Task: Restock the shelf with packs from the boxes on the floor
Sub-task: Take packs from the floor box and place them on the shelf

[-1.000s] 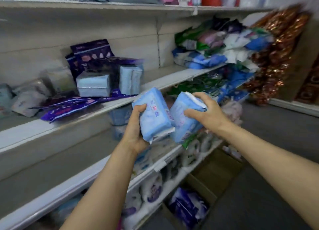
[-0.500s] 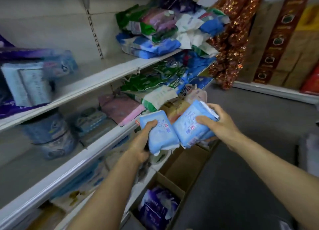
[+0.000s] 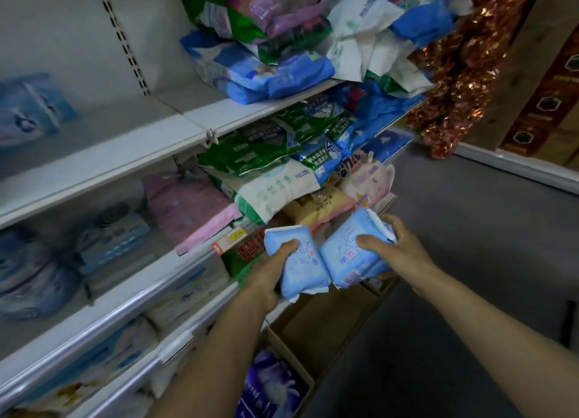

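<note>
Hands grip blue packs — left hand (image 3: 272, 272), right hand (image 3: 399, 253) (packs touching) — before crowded shelf (image 3: 175, 138), over cardboard box (image 3: 326, 326).

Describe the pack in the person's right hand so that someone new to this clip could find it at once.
Start at the white shelving on the left and drop to its lower right end, above the open cardboard box on the floor. Two light-blue packs are held there side by side. The right hand grips the right-hand pack; unlike the other pack, it shows a white end flap.
</note>
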